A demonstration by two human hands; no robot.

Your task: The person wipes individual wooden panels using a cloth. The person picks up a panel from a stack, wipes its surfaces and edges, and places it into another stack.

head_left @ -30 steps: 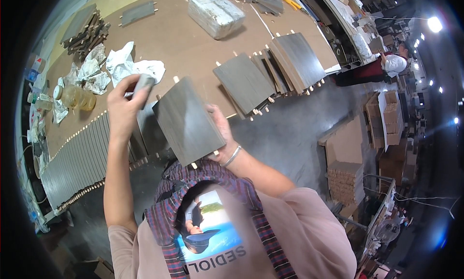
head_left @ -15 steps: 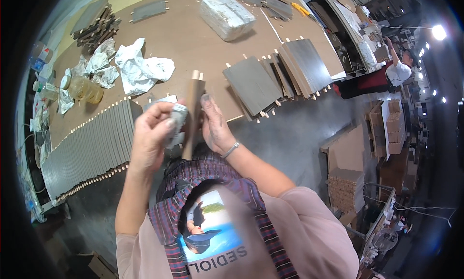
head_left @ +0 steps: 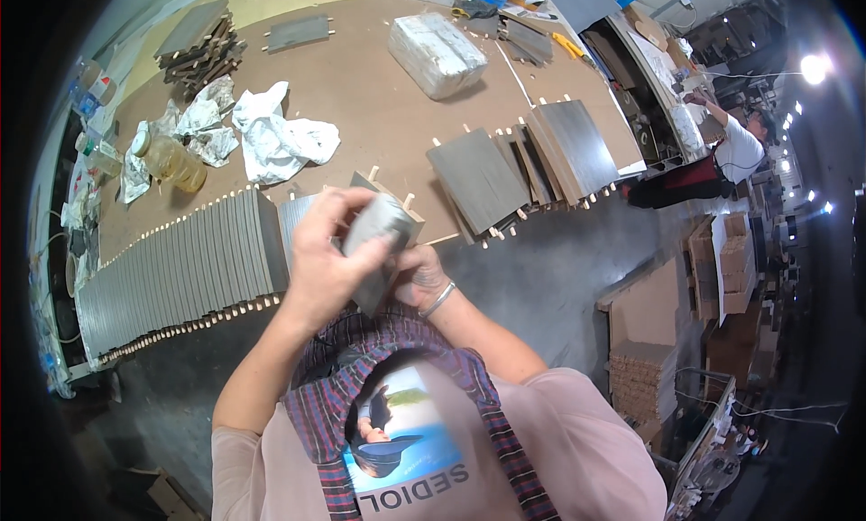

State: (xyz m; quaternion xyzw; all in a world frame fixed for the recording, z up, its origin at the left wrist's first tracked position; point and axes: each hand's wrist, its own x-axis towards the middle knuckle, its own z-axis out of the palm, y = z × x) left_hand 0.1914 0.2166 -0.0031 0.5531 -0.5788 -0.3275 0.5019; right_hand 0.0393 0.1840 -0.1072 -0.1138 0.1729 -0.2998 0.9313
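Observation:
My left hand (head_left: 327, 255) is closed around a folded grey-white pad or cloth (head_left: 379, 220), pressed over the face of a small grey wooden panel (head_left: 368, 295). That panel is tilted in front of my waist, pale dowel pegs sticking out of its far edge; the pad and my fingers cover much of it. My right hand (head_left: 420, 277) grips the panel's right side, its fingers partly hidden behind it. Just left of my left hand, a long row of upright grey panels with dowels (head_left: 185, 268) lines the table's near edge. Several more doweled panels (head_left: 478, 176) lean together to the right.
On the brown table (head_left: 361, 106) lie crumpled white cloths (head_left: 275, 138), a jar of yellowish liquid (head_left: 171, 165), a wrapped white block (head_left: 437, 56) and a panel pile (head_left: 198, 47). Yellow-handled pliers (head_left: 570, 47) rest far right. A person (head_left: 699, 169) stands beyond; cartons (head_left: 642, 377) stand on the floor.
The panel has turned from nearly edge-on to showing more of its face. My left hand has moved right with the pad, across the panel. My right hand has shifted lower on it.

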